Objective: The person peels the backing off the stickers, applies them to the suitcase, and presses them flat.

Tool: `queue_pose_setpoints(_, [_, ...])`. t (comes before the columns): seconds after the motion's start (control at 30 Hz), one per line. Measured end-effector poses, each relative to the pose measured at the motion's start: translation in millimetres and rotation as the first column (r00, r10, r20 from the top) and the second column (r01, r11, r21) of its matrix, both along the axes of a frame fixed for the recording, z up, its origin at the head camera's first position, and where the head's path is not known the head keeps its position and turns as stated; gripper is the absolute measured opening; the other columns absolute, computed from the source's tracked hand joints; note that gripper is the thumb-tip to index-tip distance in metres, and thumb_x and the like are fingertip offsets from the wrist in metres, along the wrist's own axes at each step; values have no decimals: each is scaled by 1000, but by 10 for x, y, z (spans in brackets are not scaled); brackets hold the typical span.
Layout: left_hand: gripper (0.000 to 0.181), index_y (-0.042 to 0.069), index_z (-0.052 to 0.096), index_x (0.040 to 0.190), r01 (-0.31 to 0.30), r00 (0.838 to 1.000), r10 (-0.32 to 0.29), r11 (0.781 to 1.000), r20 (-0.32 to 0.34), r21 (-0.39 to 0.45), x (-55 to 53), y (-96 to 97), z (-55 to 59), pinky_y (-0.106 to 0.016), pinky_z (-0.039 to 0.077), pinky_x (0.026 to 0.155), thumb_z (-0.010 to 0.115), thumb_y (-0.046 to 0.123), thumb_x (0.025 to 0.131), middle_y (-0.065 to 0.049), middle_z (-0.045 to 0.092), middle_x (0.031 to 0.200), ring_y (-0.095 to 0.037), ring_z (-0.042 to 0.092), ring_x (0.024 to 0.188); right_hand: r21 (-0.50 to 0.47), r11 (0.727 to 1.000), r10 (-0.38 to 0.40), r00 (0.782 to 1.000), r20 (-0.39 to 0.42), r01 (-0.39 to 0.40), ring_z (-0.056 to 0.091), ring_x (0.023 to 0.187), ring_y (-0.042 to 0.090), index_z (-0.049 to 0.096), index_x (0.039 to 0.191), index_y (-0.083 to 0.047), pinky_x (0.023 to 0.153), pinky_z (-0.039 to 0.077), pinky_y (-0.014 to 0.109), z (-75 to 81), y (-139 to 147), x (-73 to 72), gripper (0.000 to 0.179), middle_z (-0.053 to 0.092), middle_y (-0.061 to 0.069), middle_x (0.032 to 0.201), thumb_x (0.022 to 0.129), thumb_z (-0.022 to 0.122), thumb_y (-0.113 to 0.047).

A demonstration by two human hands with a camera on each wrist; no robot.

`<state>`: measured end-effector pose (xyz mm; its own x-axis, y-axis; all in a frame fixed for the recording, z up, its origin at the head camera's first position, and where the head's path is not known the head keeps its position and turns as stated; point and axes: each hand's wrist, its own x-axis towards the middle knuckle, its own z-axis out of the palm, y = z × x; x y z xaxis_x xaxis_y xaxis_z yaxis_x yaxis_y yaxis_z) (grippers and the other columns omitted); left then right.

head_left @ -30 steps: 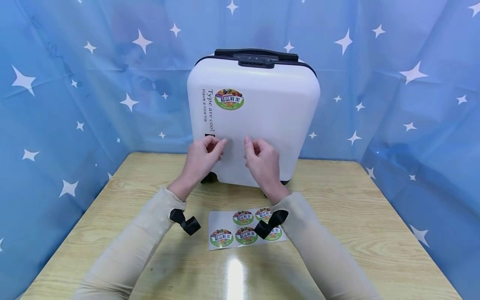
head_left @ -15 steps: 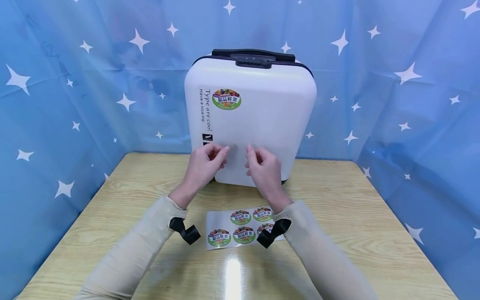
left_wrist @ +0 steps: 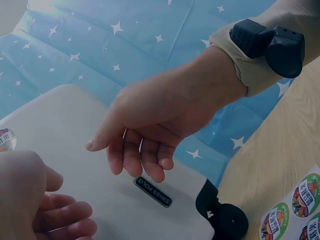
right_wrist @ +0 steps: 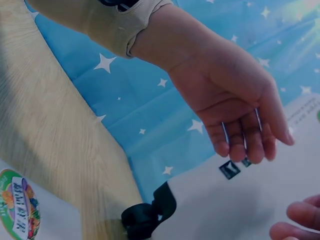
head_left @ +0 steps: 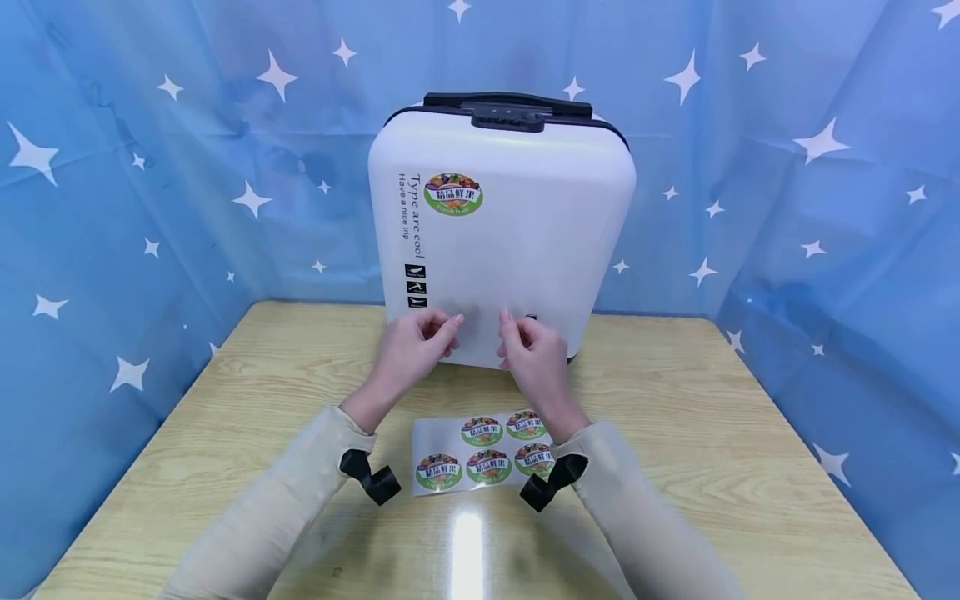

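A white suitcase (head_left: 517,233) stands upright with a fruit sticker (head_left: 453,194) on its upper left. In front of its lower part, my left hand (head_left: 416,343) and right hand (head_left: 536,354) hover a little apart, fingers loosely bent and nothing visible in them. The left wrist view shows the right hand (left_wrist: 155,115) beside the suitcase's small dark nameplate (left_wrist: 153,192), with the left hand (left_wrist: 47,200) at the lower left. From the right wrist, the left hand (right_wrist: 225,95) appears near the black printed icons (right_wrist: 230,170). Whether either hand touches the case, I cannot tell.
A sticker sheet (head_left: 435,433) with several oval fruit stickers lies on the wooden table (head_left: 712,433), below the hands; the right wrist camera partly covers it. Blue star-patterned curtains (head_left: 150,250) enclose the back and sides. The suitcase has a black handle (head_left: 510,102) on top.
Both hands have moved down along the suitcase front, uncovering the printed icons at left and part of the nameplate at right. The sticker on the suitcase has stayed put.
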<state>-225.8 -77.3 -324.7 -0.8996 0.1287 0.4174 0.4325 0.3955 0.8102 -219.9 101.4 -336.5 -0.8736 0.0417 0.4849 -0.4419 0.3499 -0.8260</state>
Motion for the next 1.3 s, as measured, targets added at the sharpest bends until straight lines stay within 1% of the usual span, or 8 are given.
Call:
queue_pose_setpoints(0.1, [25,9,65,77,1,1000,-1,1000,15,-27,20,-3,-58,-29,43,50,59,29,92,-8,64,68,-20,56,57,6,1000,-3,1000,25,3,58,52,30,64,75,-6,48,49,31,-79,27,12,39,61,8,63,94,52,-38])
queue_pose_setpoints(0.37, [22,5,66,79,23,999,-21,998,33,-64,49,-5,-164,-28,43,51,63,24,89,-3,62,67,-16,53,57,63,998,7,999,34,-9,57,51,17,65,80,-8,48,48,29,-225,90,13,33,63,9,68,93,55,-36])
queue_pose_setpoints(0.5, [22,6,66,81,13,999,-9,995,50,-95,52,3,-236,-29,43,53,65,26,88,0,60,66,-15,51,58,60,998,32,999,37,-34,58,53,17,66,82,-6,50,49,28,-276,118,22,28,63,10,69,91,60,-32])
queue_pose_setpoints(0.7, [18,10,66,81,22,995,-8,990,98,-141,79,24,-386,-28,44,54,66,27,87,2,58,67,-14,51,59,88,995,45,996,77,-52,61,59,26,66,85,-7,51,49,27,-386,163,50,22,64,12,72,90,62,-28])
queue_pose_setpoints(0.83, [16,9,65,81,34,993,-16,988,114,-150,97,50,-476,-27,45,53,67,25,86,3,58,66,-12,53,59,118,991,48,995,88,-58,59,56,27,66,86,-6,49,46,26,-467,180,79,21,64,8,70,90,63,-27])
queue_pose_setpoints(0.97, [15,9,65,83,53,989,-28,985,147,-165,112,66,-559,-27,46,54,68,24,86,3,59,70,-12,54,61,141,989,40,994,98,-53,59,54,22,66,85,-6,49,46,26,-535,192,104,19,63,5,69,89,64,-24])
queue_pose_setpoints(1.13, [15,10,64,84,63,981,-25,979,191,-195,138,63,-649,-26,47,57,69,24,85,4,60,73,-11,55,64,173,983,38,990,139,-62,59,51,16,65,86,-7,48,47,25,-614,207,138,13,61,1,67,88,65,-20])
queue_pose_setpoints(1.3, [13,7,64,87,99,975,-50,970,217,-221,130,51,-735,-26,47,59,71,17,83,2,61,75,-11,56,67,206,975,47,984,174,-83,58,52,14,64,87,-7,48,47,25,-678,208,172,12,60,-1,68,88,66,-19])
